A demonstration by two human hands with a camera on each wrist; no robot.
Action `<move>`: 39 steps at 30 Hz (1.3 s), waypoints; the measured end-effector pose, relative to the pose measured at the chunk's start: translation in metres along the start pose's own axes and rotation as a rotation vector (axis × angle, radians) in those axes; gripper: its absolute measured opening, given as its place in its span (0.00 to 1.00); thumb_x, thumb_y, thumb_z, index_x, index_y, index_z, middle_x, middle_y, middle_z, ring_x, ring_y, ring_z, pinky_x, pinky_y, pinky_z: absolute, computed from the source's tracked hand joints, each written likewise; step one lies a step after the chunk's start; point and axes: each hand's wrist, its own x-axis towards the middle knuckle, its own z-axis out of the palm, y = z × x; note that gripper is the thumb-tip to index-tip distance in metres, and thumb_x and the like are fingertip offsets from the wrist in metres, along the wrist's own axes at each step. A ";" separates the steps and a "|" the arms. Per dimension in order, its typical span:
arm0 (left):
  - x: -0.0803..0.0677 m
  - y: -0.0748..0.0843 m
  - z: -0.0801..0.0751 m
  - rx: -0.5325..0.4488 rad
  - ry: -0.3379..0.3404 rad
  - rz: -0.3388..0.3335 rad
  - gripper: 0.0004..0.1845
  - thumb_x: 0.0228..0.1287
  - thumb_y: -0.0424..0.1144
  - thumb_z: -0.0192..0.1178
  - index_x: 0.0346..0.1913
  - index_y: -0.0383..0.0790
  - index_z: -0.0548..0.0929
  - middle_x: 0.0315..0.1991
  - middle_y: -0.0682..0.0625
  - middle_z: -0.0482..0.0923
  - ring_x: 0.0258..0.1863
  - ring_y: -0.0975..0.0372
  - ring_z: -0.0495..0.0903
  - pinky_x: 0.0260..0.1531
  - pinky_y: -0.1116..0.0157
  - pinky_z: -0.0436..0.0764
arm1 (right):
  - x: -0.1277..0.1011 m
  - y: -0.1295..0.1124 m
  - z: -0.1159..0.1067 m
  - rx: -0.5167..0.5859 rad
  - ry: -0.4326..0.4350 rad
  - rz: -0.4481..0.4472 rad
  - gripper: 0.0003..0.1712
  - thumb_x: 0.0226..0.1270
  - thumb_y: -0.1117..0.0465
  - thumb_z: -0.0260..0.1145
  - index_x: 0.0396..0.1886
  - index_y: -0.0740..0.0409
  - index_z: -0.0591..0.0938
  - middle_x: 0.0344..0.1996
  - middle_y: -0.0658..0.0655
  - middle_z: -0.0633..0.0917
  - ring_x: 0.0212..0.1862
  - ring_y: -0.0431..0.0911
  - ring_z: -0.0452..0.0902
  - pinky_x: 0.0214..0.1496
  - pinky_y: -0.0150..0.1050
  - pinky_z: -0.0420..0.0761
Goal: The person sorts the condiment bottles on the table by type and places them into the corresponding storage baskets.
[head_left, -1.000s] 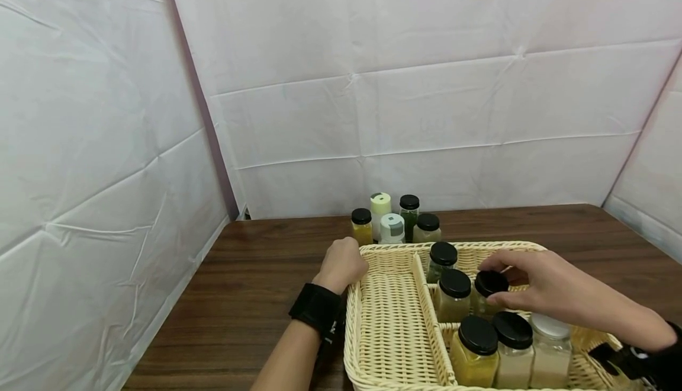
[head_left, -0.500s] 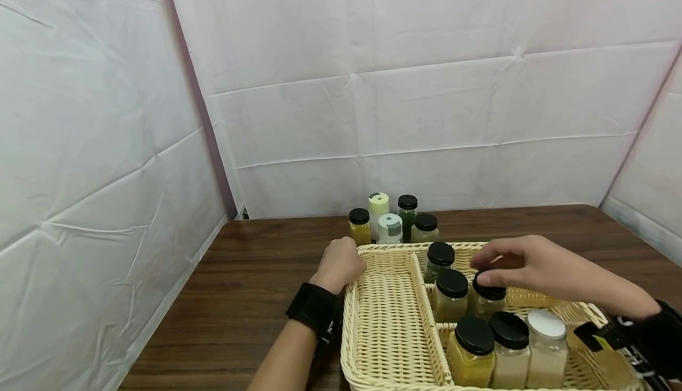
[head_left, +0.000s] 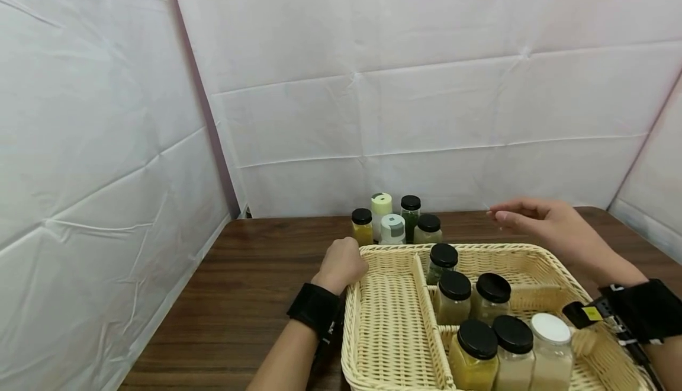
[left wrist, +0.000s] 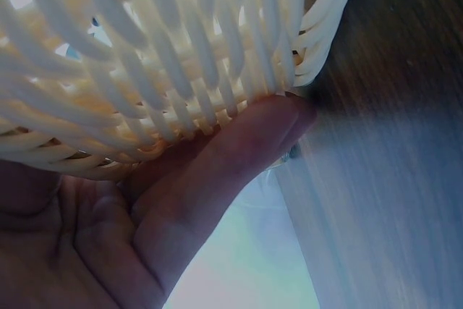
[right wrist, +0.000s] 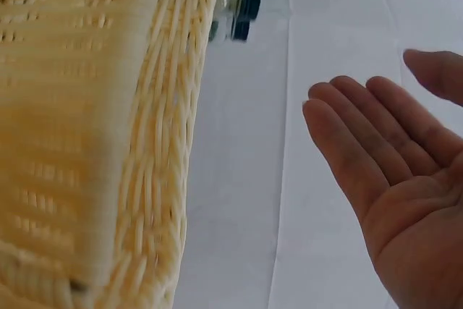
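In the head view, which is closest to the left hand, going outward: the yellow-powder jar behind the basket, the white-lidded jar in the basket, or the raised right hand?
1. Yellow-powder jar: just beyond the left hand, on the table behind the basket.
2. Right hand: raised over the basket's far right side.
3. White-lidded jar: near right compartment, farthest.
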 end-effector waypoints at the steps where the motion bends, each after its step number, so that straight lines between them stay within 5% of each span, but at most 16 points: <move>1: 0.000 0.000 0.000 0.002 0.005 0.000 0.27 0.65 0.20 0.58 0.16 0.46 0.58 0.17 0.54 0.48 0.17 0.63 0.50 0.21 0.65 0.55 | 0.001 0.003 -0.003 -0.008 0.016 -0.004 0.25 0.85 0.44 0.58 0.70 0.51 0.81 0.62 0.56 0.85 0.56 0.39 0.83 0.55 0.35 0.82; 5: 0.001 0.000 -0.001 0.006 -0.003 -0.016 0.26 0.66 0.21 0.58 0.17 0.45 0.60 0.17 0.54 0.49 0.16 0.62 0.52 0.20 0.65 0.56 | 0.003 0.017 -0.015 -0.073 0.064 0.018 0.25 0.85 0.43 0.57 0.69 0.52 0.81 0.58 0.52 0.87 0.53 0.32 0.83 0.52 0.33 0.81; 12: 0.001 -0.001 -0.003 0.010 -0.006 -0.026 0.25 0.65 0.21 0.59 0.17 0.44 0.63 0.18 0.53 0.50 0.16 0.61 0.54 0.20 0.65 0.58 | 0.002 0.030 -0.029 -0.032 0.061 0.077 0.29 0.84 0.41 0.58 0.71 0.56 0.79 0.56 0.46 0.88 0.51 0.31 0.84 0.50 0.31 0.81; 22: 0.005 0.002 -0.003 0.026 -0.005 -0.035 0.22 0.65 0.22 0.60 0.17 0.42 0.68 0.19 0.52 0.54 0.17 0.60 0.60 0.21 0.65 0.63 | 0.002 0.047 -0.046 -0.004 0.220 0.088 0.29 0.83 0.45 0.61 0.67 0.63 0.79 0.46 0.32 0.88 0.45 0.26 0.84 0.44 0.26 0.82; 26: 0.006 0.003 -0.002 0.022 -0.015 -0.042 0.22 0.65 0.22 0.60 0.17 0.43 0.67 0.19 0.52 0.53 0.17 0.60 0.59 0.20 0.65 0.61 | -0.001 0.054 -0.053 -0.082 0.252 0.087 0.29 0.84 0.46 0.61 0.67 0.66 0.79 0.47 0.45 0.91 0.43 0.28 0.84 0.40 0.28 0.82; 31: 0.005 0.004 0.000 0.012 -0.002 -0.039 0.22 0.65 0.22 0.60 0.17 0.42 0.66 0.19 0.52 0.53 0.17 0.60 0.59 0.20 0.65 0.60 | -0.002 0.069 -0.049 -0.310 0.145 0.101 0.31 0.83 0.44 0.62 0.64 0.67 0.82 0.51 0.71 0.88 0.44 0.53 0.88 0.38 0.44 0.84; 33: 0.004 0.004 0.000 0.016 0.003 -0.036 0.21 0.64 0.22 0.60 0.17 0.42 0.68 0.19 0.52 0.55 0.17 0.60 0.61 0.20 0.66 0.62 | -0.002 0.076 -0.042 -0.318 0.073 0.099 0.31 0.83 0.43 0.62 0.64 0.67 0.82 0.51 0.71 0.87 0.48 0.62 0.87 0.42 0.51 0.85; 39: 0.003 0.001 0.002 0.004 0.001 -0.049 0.21 0.64 0.22 0.60 0.18 0.42 0.68 0.19 0.52 0.55 0.17 0.60 0.62 0.20 0.65 0.63 | 0.001 0.094 -0.023 -0.256 -0.161 0.083 0.29 0.82 0.46 0.64 0.66 0.66 0.81 0.55 0.64 0.86 0.54 0.60 0.84 0.50 0.54 0.84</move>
